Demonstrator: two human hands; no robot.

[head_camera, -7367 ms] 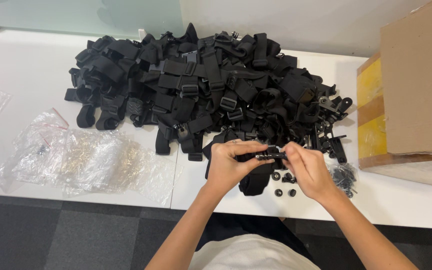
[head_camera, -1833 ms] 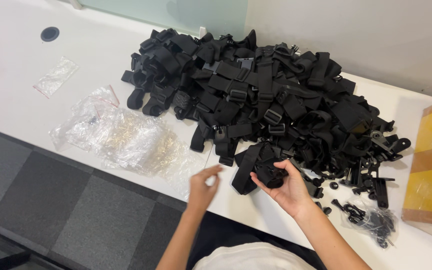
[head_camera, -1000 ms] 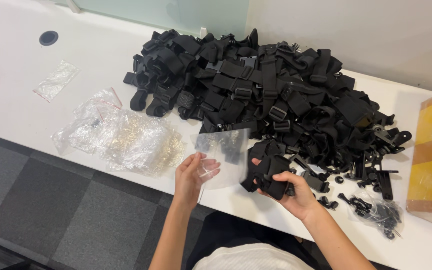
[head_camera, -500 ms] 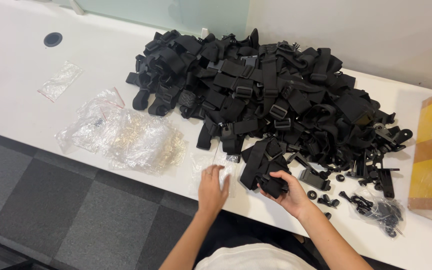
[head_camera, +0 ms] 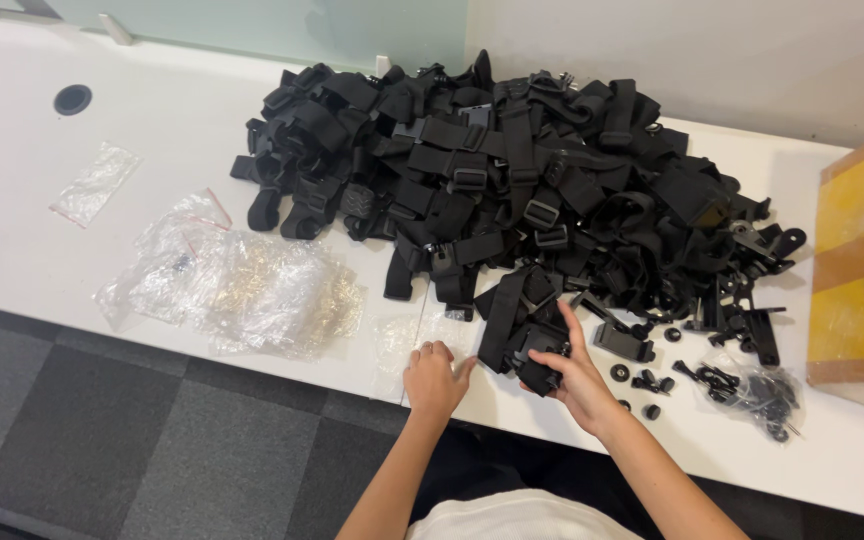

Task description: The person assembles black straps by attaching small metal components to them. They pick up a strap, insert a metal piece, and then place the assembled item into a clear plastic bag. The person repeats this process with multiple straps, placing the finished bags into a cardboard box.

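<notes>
- An office-like room turned into a packing or assembly bench; a long white desk [head_camera: 82, 160] with a round cable port [head_camera: 72, 99] at ten o'clock
- Grey carpet tiles [head_camera: 102, 440] in a chequer pattern at seven o'clock; a frosted glass partition [head_camera: 282, 20] at twelve
- A bulk heap of black straps and buckles [head_camera: 512, 190] fills the middle; clear plastic bags [head_camera: 242, 290] lie at nine o'clock
- A cardboard box [head_camera: 862, 270] stands at three o'clock, small black knobs and screws [head_camera: 742, 385] loose beside it
</notes>
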